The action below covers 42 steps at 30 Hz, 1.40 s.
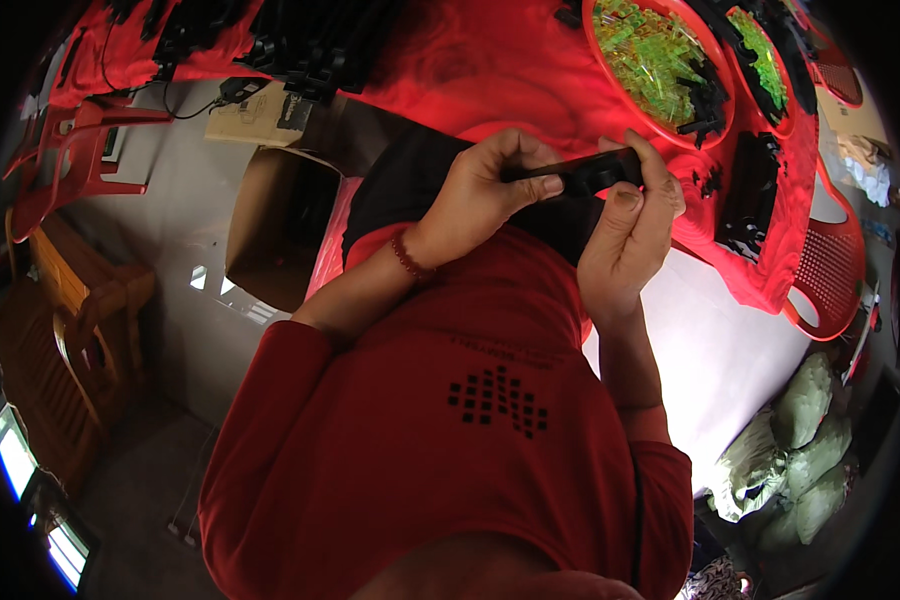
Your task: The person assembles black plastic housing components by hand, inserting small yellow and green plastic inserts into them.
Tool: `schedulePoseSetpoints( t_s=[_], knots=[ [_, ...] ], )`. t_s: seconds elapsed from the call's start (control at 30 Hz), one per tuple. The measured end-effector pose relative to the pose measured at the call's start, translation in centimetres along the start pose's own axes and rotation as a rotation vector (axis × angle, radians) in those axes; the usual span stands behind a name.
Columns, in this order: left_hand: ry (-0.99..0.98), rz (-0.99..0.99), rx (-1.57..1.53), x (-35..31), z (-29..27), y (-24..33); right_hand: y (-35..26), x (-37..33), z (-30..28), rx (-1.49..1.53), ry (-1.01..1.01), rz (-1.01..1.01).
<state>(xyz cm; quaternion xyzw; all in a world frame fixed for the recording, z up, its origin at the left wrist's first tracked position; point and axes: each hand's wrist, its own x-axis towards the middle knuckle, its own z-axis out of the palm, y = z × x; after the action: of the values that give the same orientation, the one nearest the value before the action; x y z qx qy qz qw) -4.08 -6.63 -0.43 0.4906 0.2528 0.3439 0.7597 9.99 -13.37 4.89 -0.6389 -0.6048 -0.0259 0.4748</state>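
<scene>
A dark, narrow plastic part (582, 176) with rounded bumps on its lower side is held up between both hands, just in front of the red-covered table (470, 65). My left hand (495, 180) pinches its left end, thumb below and fingers behind. At the other end, my right hand (635, 220) grips it with bent thumb and raised fingers. What the part is exactly cannot be made out. Beyond my right hand stands a red basin (610, 95) with yellow-green clear pieces (645, 55) and some black pieces (707, 108) in it.
Long black parts (305, 45) lie piled at the table's far left, others (755, 185) at its right end. A second basin (785, 125) holds green pieces. An open cardboard box (255, 225) stands left of my legs. Red chairs (838, 250) and pale sacks (810, 455) are rightward.
</scene>
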Motion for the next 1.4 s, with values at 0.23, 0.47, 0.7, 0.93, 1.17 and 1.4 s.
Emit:
schedulePoseSetpoints(
  t_s=[0.23,0.47,0.7,0.93,1.17,1.4],
  knots=[
    [-0.13,-0.135,0.044,1.3,-1.1,0.8,1.9,0.6,0.5,0.048,-0.017,0.116],
    [-0.247,-0.236,-0.159,1.4,-2.3,3.0,2.8,1.5,0.7,0.261,-0.001,0.215],
    [-0.25,-0.293,-0.277,1.6,-2.6,2.7,3.1,1.4,0.7,0.31,-0.019,0.305],
    [-0.295,-0.283,-0.343,1.6,-2.9,2.4,3.0,1.8,0.8,0.333,-0.044,0.429],
    [-0.208,-0.307,-0.052,1.3,-2.1,3.2,3.3,1.8,1.1,0.416,-0.063,0.42],
    [-0.103,-0.107,0.431,1.1,-0.4,3.0,2.2,1.9,0.9,0.391,-0.063,0.376]
  ],
)
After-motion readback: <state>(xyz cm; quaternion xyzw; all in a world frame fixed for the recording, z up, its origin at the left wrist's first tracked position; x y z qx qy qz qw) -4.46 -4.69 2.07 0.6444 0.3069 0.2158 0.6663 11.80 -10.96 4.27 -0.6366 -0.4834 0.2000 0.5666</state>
